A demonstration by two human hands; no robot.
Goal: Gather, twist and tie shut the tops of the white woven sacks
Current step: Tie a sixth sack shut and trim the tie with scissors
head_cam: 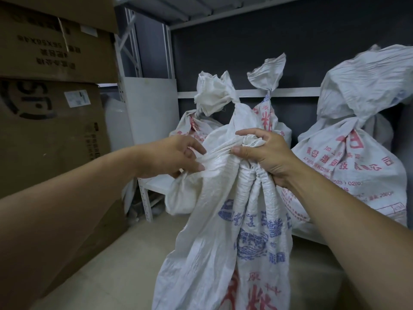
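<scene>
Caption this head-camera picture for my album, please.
The right hand grips the gathered neck of a white woven sack while the left hand pinches loose fabric; tied sacks stand behind.

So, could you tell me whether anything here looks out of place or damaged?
Only the cardboard boxes stacked at left: their print reads upside down, so they sit inverted. No spill or tear shows; the white woven sack held by the right hand and left hand is untied.

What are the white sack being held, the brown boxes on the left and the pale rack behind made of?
Sack: woven plastic strips, probably polypropylene; fine weave texture, slight sheen, stiff crinkles where the right hand bunches it. Boxes: matte brown corrugated cardboard, seemingly; creased flaps, printed marks. Rack: likely painted metal; thin, straight, perforated uprights.
</scene>
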